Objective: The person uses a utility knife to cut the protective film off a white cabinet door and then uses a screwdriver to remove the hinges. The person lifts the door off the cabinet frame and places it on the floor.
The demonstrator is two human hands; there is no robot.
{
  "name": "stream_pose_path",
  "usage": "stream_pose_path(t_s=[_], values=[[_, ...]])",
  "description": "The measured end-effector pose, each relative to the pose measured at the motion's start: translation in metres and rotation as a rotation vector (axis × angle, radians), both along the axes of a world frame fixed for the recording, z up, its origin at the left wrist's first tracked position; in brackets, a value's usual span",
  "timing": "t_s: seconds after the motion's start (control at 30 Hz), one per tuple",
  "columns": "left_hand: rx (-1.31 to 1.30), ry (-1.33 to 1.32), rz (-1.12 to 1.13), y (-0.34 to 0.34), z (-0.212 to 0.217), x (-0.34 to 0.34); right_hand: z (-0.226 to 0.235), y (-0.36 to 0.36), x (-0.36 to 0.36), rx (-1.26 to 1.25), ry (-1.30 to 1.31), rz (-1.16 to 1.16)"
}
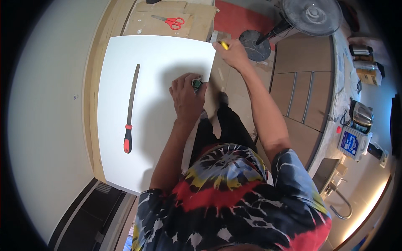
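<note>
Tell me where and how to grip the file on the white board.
Take the file by its red-and-black handle, probably from above on the person's side: the handle is thicker than the blade, lies uncovered and points toward the picture's lower edge.

One wide fisheye view from head height, steeply downward over tie-dye shirt (pixel 228 205) and nearby white board (pixel 155 111).

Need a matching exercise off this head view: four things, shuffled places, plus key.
Things
1. Long metal file with red-and-black handle
2. Red-handled metal scissors
3. Small yellow object
4. Small green-and-silver object

Places
A. In the left hand
B. On the flat brown cardboard
C. In the right hand
D. On the flat white board

Pairs: 1-D, 2-B, 3-C, 4-A
</note>
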State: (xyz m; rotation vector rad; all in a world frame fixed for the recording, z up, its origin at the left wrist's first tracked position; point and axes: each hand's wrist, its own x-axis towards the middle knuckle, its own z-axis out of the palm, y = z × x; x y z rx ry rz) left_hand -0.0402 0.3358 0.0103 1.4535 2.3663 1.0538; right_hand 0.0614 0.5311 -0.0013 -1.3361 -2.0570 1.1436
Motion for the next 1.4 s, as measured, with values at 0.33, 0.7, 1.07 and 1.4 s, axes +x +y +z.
stream_pose_path(t_s=[0.33, 0.7, 1.07, 1.4], values=[[-0.265, 0.190, 0.007, -0.036, 0.002, 0.030, -0.021, 0.003, -0.002, 0.193, 0.120, -0.049], [-0.418, 0.446, 0.155, -0.113, -0.046, 0.074, 0.006, 0.013, 0.323, -0.142, -0.131, -0.349], [-0.508, 0.548, 0.245, -0.102, -0.042, 0.119, 0.025, -0.006, 0.586, 0.331, -0.595, -0.582], [-0.541, 0.424, 0.338, -0.151, -0.007, 0.169, 0.012, 0.043, 0.560, 0.608, -0.717, -0.421]])
